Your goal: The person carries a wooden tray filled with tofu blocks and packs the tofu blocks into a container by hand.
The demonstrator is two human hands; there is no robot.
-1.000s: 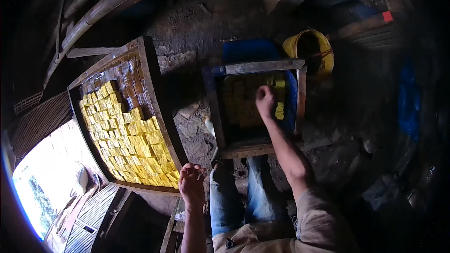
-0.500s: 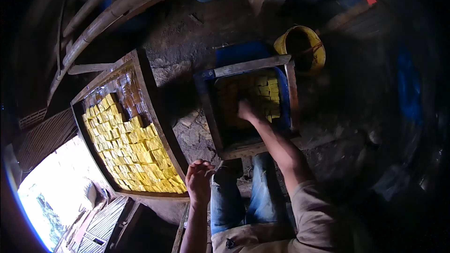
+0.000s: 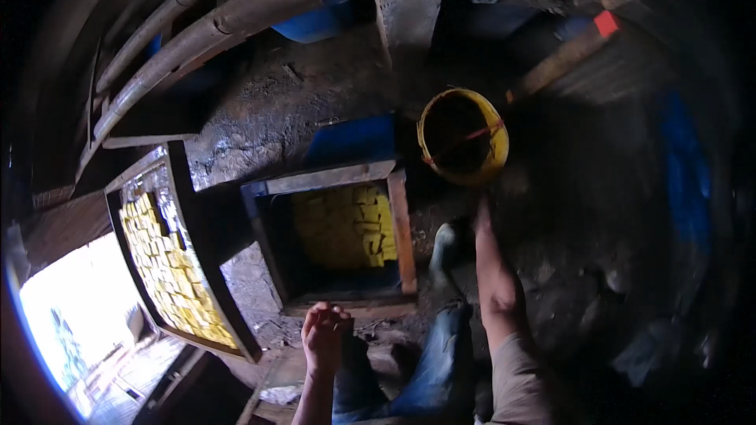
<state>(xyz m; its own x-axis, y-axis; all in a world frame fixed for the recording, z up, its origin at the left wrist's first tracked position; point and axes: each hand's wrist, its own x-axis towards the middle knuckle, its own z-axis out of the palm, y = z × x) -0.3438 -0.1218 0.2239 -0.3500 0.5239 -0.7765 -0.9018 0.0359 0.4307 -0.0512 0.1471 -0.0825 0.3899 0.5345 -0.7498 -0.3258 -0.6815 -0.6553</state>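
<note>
My left hand [image 3: 321, 334] is raised just below the near edge of a wooden-framed box [image 3: 405, 228]. Its fingers are loosely bent, and nothing shows in them. Rows of yellow blocks [image 3: 346, 224] lie inside the box, partly in shadow. On the right, my right hand [image 3: 482, 206] reaches down by the near side of a yellow bucket [image 3: 502, 149]. Its fingers are lost in shadow, so I cannot tell what they hold or whether they touch the bucket. A reddish strip [image 3: 476, 134] crosses the bucket's mouth; its inside is dark.
A tilted wooden frame [image 3: 189, 189] on the left holds many more yellow blocks [image 3: 161, 256]. Bamboo poles [image 3: 260, 12] run across the top. A blue sheet or panel [image 3: 350, 140] lies behind the box, and a concrete post [image 3: 405, 20] stands further back. My foot [image 3: 443, 248] is near the bucket.
My right hand has left the blocks in the box and moved right to the bucket. The view has shifted right, and my right leg has stepped out toward the bucket.
</note>
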